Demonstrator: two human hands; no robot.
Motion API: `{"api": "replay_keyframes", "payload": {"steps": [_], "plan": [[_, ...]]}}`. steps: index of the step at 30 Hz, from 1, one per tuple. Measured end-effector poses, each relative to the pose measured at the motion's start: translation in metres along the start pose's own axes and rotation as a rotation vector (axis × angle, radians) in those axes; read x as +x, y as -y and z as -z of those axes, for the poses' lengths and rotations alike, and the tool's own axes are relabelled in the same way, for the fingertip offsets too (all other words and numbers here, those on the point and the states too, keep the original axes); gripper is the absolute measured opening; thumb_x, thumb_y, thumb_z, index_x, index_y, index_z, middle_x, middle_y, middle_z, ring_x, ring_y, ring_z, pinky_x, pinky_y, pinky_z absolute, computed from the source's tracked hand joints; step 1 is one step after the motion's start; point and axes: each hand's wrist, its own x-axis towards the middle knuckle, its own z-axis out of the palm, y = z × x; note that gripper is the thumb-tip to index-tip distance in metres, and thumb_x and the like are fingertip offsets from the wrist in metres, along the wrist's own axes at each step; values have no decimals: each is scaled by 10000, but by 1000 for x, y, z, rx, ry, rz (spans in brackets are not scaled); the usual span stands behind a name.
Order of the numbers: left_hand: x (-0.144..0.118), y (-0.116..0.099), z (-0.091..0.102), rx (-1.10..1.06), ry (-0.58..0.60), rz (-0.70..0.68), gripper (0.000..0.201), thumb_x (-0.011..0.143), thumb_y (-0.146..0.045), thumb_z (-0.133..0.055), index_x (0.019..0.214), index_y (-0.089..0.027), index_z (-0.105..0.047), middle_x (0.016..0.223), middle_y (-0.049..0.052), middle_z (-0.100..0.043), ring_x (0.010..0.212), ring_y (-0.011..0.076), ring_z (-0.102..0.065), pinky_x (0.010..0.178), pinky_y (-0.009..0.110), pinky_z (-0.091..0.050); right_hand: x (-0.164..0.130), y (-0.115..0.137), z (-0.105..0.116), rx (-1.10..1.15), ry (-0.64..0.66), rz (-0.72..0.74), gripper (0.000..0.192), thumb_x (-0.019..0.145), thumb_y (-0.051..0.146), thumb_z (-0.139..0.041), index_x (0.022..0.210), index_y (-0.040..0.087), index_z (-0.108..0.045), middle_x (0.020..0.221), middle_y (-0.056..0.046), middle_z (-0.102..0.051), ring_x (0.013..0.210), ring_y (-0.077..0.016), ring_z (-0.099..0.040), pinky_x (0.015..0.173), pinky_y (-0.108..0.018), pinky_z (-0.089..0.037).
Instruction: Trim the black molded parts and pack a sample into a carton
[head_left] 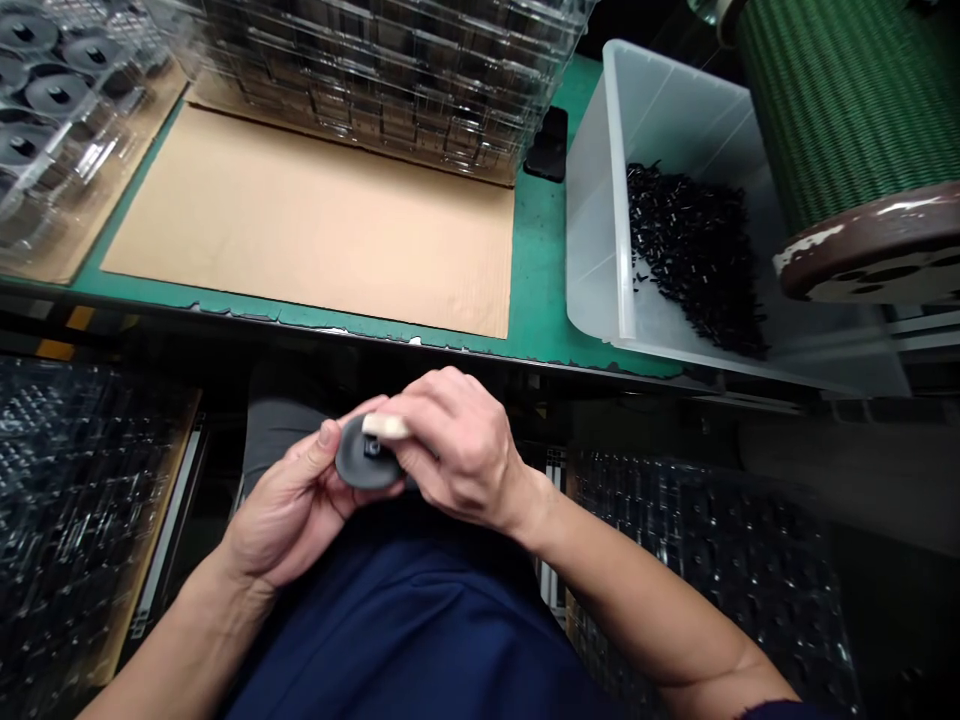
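My left hand is closed around the edge of a round dark grey disc-shaped part, held above my lap in front of the bench edge. The disc's face is turned up and has a small square black fitting at its centre. A small cream-coloured piece is pinched between the thumb and fingers of my right hand. Its end lies over the upper side of the disc, close to the central fitting; whether it touches the disc I cannot tell. My right fingers hide the rest of the cream piece.
A cardboard sheet lies on the green bench, with stacked clear trays behind. Left, a clear tray holds several grey discs. Right stand a translucent bin of small black pieces and a green-wound spool.
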Motion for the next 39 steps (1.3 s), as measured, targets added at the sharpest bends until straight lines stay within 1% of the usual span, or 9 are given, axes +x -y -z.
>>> {"api": "replay_keyframes", "payload": {"steps": [3, 5, 14, 18, 21, 23, 25, 30, 39], "plan": [[2, -1, -5, -6, -120, -205, 502, 786, -383, -946, 1257, -297, -795, 1181, 76, -790, 1025, 187, -764, 939, 283, -648, -3, 5, -6, 222, 4, -365, 204, 999, 254, -603, 809, 180, -595, 754, 2, -561, 673, -129, -491, 644, -299, -385], [3, -3, -4, 28, -111, -213, 495, 781, -376, -950, 1248, -304, -801, 1150, 76, -798, 1009, 181, -769, 941, 252, -637, -6, 8, -8, 275, 34, -423, 215, 971, 252, -615, 774, 185, -558, 728, 17, -516, 640, -118, -452, 612, -291, -355], [0, 4, 15, 145, 90, 173, 374, 856, -506, -856, 859, -132, -836, 756, 81, -708, 641, 169, -669, 599, 302, -669, -5, -1, 0, 38, 121, 94, 208, 1084, 251, -563, 1107, 153, -746, 1003, -51, -699, 829, -176, -528, 735, -372, -375], [-1, 6, 9, 33, 77, 202, 395, 833, -529, -871, 972, -160, -846, 877, 101, -756, 723, 207, -718, 635, 342, -683, -1, -3, 0, 7, 129, 235, 255, 1109, 282, -514, 1131, 203, -756, 1051, -44, -726, 880, -191, -550, 774, -383, -385], [2, 4, 0, -46, -20, -59, 382, 817, -431, -913, 1148, -261, -828, 1126, 74, -788, 947, 197, -759, 836, 301, -677, -1, 0, -4, 54, 6, -105, 190, 1042, 276, -590, 943, 164, -707, 895, -41, -681, 789, -168, -544, 740, -351, -399], [5, 1, -3, -24, -87, -243, 433, 781, -332, -950, 1191, -309, -814, 1216, 58, -779, 1089, 199, -751, 944, 270, -640, -2, 4, -8, 244, 37, -434, 221, 991, 273, -621, 795, 173, -601, 728, 11, -575, 650, -121, -489, 620, -296, -366], [6, -1, -3, 24, -124, -331, 457, 743, -279, -974, 1172, -317, -820, 1224, 56, -778, 1148, 207, -740, 983, 256, -619, -3, 6, -11, 381, 113, -575, 249, 963, 275, -633, 750, 183, -544, 665, 46, -497, 582, -97, -430, 557, -279, -315], [5, -3, 6, 82, -90, -123, 465, 800, -387, -933, 1234, -272, -810, 1130, 90, -789, 987, 192, -766, 920, 277, -652, -6, 3, -11, 125, 29, -327, 161, 1003, 236, -604, 887, 158, -682, 836, -16, -600, 762, -148, -496, 738, -329, -380], [3, 9, 12, 43, 42, 255, 430, 804, -532, -893, 861, -111, -825, 741, 79, -692, 623, 175, -664, 582, 326, -669, -1, -10, 1, 16, 233, 186, 293, 1124, 268, -467, 1138, 207, -753, 1024, -55, -693, 849, -185, -519, 713, -361, -384]]}}
